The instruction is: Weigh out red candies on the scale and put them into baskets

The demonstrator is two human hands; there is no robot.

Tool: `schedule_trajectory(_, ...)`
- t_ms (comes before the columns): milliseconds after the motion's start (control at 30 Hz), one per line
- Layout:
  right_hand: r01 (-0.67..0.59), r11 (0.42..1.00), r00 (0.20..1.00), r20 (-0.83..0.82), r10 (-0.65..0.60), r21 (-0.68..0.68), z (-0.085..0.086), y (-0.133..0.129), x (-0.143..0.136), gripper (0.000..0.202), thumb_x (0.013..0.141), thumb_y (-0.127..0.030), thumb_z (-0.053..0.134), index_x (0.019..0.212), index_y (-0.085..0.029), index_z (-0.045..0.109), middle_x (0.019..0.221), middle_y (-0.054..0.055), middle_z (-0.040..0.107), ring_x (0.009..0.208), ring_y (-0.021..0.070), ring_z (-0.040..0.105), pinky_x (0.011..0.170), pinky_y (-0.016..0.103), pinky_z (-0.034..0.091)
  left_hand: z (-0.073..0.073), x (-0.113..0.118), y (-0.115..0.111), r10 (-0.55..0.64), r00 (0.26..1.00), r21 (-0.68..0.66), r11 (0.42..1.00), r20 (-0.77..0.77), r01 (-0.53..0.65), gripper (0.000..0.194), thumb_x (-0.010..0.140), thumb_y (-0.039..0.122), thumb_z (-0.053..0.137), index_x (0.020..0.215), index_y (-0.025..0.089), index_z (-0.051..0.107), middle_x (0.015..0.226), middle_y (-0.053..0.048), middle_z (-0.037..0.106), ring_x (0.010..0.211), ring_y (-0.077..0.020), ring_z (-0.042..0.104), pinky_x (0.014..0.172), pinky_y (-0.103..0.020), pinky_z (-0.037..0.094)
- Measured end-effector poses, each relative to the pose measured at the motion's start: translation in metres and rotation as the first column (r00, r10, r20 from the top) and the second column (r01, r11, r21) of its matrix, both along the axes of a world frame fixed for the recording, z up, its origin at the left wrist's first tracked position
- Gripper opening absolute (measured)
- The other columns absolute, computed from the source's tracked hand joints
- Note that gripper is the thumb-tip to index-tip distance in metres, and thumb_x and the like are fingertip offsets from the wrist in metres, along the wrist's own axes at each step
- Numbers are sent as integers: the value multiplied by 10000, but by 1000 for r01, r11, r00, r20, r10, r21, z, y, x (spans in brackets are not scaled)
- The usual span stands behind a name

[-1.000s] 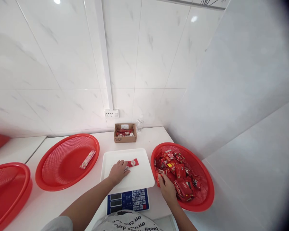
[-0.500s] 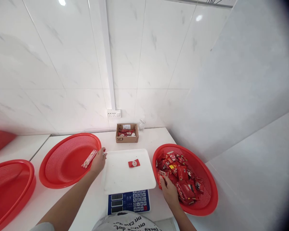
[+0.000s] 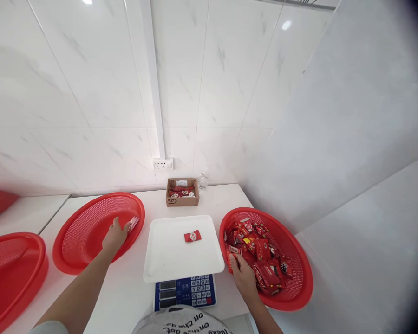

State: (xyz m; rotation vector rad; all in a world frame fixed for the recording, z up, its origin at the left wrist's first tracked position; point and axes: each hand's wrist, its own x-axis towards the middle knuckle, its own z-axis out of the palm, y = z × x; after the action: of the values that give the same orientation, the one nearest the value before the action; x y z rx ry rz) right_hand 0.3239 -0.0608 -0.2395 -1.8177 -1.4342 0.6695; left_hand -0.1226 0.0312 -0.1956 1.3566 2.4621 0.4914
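Note:
My left hand [image 3: 114,237] reaches into the left red plastic basket [image 3: 69,218], its thumb and fingers apart. Beside its thumb lies a pink-and-white long packet [image 3: 133,224]. My right hand [image 3: 244,274] is at the left side of the right basket [image 3: 301,283], its fingers curled on a small red packet [image 3: 230,262] by the rim. Many red wrapped packets [image 3: 264,269] lie heaped in that basket. Between my hands, a single red wrapped packet [image 3: 192,236] rests on the white tray [image 3: 167,255] of a digital scale [image 3: 184,292].
Behind the tray stands a small cardboard box [image 3: 182,201] with red packets in it, beside a clear plastic cup [image 3: 203,180]. Another red basket [image 3: 14,278] is at the far left. A tiled wall closes off the back, with a socket [image 3: 163,163] low on it.
My left hand has moved left from the tray's edge into the left basket, now partly covering the pink-and-white packet. My right hand has stayed in place.

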Motion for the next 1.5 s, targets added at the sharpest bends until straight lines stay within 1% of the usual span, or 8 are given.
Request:
schedule_trajectory(233,-2,1000,1000,9,2,-15,-2,-1,0,535,814,-658,299,779,-194,564,640,35,617,604,183,545,606,277,425,-2,44,8,-257,953,62,961,-159,269,562,881,402,346,1338,75,365,1373,-216,415,1310,-327,325,1031,-475,306)
schedule_trajectory(333,5,1000,1000,4,-5,1,-2,0,0,536,804,-662,309,764,-195,568,625,36,617,596,183,549,599,274,427,-10,89,8,-487,857,93,858,-169,506,501,882,379,378,1316,133,418,1386,-145,437,1327,-255,321,1091,-411,252)
schedule_trajectory(500,12,1000,1000,9,-12,17,-3,1,0,540,807,-659,307,767,-194,578,649,53,640,608,188,561,596,272,426,-22,169,-6,-820,570,62,568,-40,821,489,868,380,445,1335,237,413,1452,-90,367,1367,-254,248,1103,-459,222)
schedule_trajectory(700,7,1000,999,45,-7,-3,-3,0,0,520,830,-636,283,745,-203,558,624,40,623,594,183,552,589,265,411,-20,206,-14,-890,454,3,455,45,891,390,838,244,473,1225,267,514,1358,-63,460,1295,-266,341,1066,-454,272)
schedule_trajectory(967,16,1000,1000,17,-16,-12,-3,0,0,509,822,-637,297,736,-203,550,613,43,622,600,190,553,598,276,413,-10,198,-27,-792,585,11,595,173,803,295,796,101,392,992,225,576,1112,-50,511,859,-170,570,803,-295,438)
schedule_trajectory(1200,-7,1000,972,-235,3,-20,23,-1,-14,489,737,-680,422,663,-208,526,566,-2,537,559,156,482,555,271,406,25,203,-68,-627,570,180,741,532,647,230,645,59,490,785,214,585,930,-23,557,882,-163,539,818,-273,413)
schedule_trajectory(1400,-355,901,630,-776,33,-251,53,-8,-62,478,727,-683,482,763,-206,498,655,-22,504,620,129,512,507,222,388,52,206,-96,-395,443,100,826,805,554,234,630,116,519,852,180,557,722,30,539,708,-136,500,696,-270,387)
schedule_trajectory(1500,-559,790,590,-790,165,-253,61,-13,-79,468,721,-663,529,793,-202,484,623,-38,509,570,110,502,506,217,375,52,205,-102,-410,347,144,795,844,589,222,613,115,527,821,191,514,702,45,534,679,-125,500,671,-261,380)
